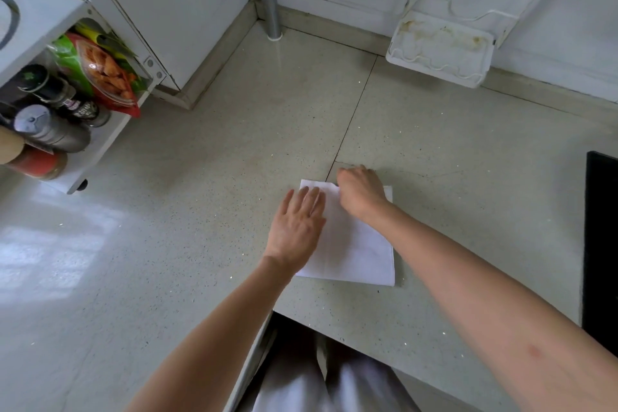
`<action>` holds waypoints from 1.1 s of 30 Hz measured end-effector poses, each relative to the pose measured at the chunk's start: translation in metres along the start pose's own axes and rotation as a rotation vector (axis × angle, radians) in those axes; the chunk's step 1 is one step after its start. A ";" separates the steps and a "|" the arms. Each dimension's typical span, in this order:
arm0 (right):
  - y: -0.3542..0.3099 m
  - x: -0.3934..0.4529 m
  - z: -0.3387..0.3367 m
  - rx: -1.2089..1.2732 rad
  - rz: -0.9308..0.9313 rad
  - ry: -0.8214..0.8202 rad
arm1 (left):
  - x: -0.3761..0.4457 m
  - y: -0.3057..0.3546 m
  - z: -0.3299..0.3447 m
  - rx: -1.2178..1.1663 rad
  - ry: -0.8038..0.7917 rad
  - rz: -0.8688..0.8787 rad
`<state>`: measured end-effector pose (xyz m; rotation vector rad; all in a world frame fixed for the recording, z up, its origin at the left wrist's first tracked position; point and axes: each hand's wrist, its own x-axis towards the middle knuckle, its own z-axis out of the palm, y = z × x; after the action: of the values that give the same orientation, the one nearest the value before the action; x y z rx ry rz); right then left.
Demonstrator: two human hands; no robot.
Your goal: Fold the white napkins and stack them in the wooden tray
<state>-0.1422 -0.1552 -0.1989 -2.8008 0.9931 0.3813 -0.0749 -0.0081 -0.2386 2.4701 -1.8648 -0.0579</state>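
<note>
Fingers of the left hand [298,224] lie straight and flat, pressing down on the left part of the white napkin [354,244], while the right hand [359,192] curls at the napkin's far edge; its fingertips are hidden behind the knuckles, so it looks to be pinching that edge, though the pinch itself cannot be seen. The napkin rests on the speckled pale countertop [234,177], close to the near edge where the person stands, and it lies as a neat rectangle with faint crease lines running along it, which suggests at least one fold is already in place and another is being set or smoothed. No wooden tray shows anywhere in the view, and no other napkins, folded or loose, can be seen, so how many are finished cannot be told from here. Judging by this, the task is somewhere in its folding stage: this napkin has yet to be finished and carried to the tray, and the stacking is not yet shown. Off to the left an open white shelf unit [100,130] holds bottles and a snack bag, well apart from the work, and a white plastic rack [441,47] sits by the back wall.
</note>
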 end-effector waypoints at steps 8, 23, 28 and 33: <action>0.000 -0.021 0.031 0.090 -0.057 0.410 | -0.020 0.006 0.017 -0.157 -0.080 -0.079; 0.060 -0.135 0.074 -0.058 -0.053 0.037 | -0.021 -0.001 0.008 0.124 -0.204 0.044; 0.056 -0.140 0.060 -0.056 -0.365 -0.099 | -0.017 -0.009 -0.001 0.093 -0.173 0.354; 0.050 -0.124 0.056 -0.102 -0.357 0.060 | -0.028 -0.023 -0.015 0.000 -0.374 0.477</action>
<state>-0.2775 -0.1077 -0.2203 -3.0144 0.4755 0.3096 -0.0597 0.0255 -0.2247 2.0489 -2.5458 -0.5295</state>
